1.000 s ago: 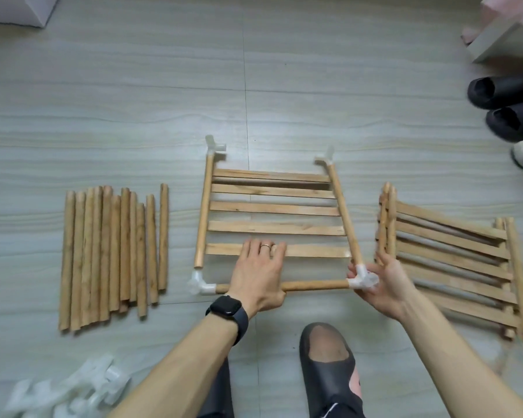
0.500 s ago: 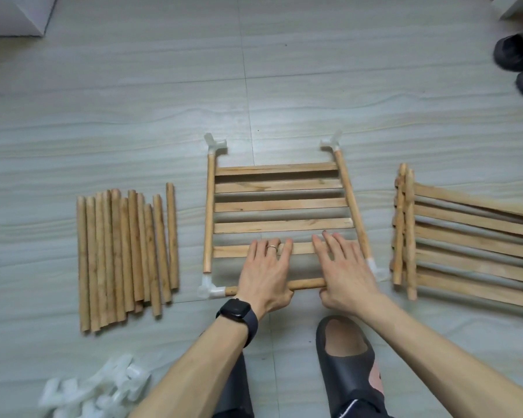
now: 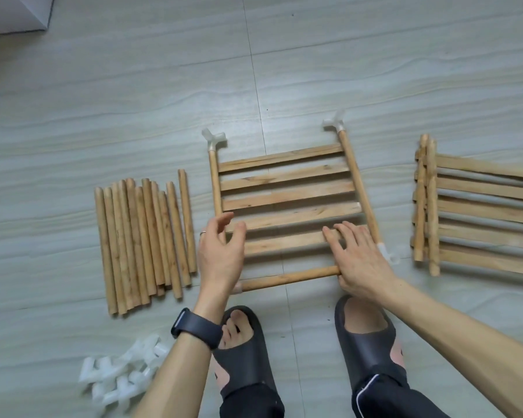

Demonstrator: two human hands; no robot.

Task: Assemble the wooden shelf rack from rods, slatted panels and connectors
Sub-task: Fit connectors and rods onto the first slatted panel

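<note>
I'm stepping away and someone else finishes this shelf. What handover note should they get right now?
Left hand: open, above the panel's near-left corner, holding nothing.
Right hand: flat on the panel, beside the front rod.
Done: side rods, front rod and corner connectors in place.
Left: no far rod yet; spare panels at right unbuilt.
Loose rods lie left, spare connectors near-left.

The pale grey, wood-grained tile floor [image 3: 133, 86] carries a row of loose wooden rods [image 3: 139, 239] lying side by side at the left. A slatted panel [image 3: 287, 191] lies flat in the middle, framed by rods with white corner connectors [image 3: 213, 138], and a stack of further panels [image 3: 480, 212] lies apart at the right. A heap of spare connectors [image 3: 118, 375] sits at the lower left, two dark slippers [image 3: 366, 336] stand just below the middle panel, and a white box [image 3: 12, 13] shows at the top left corner.
</note>
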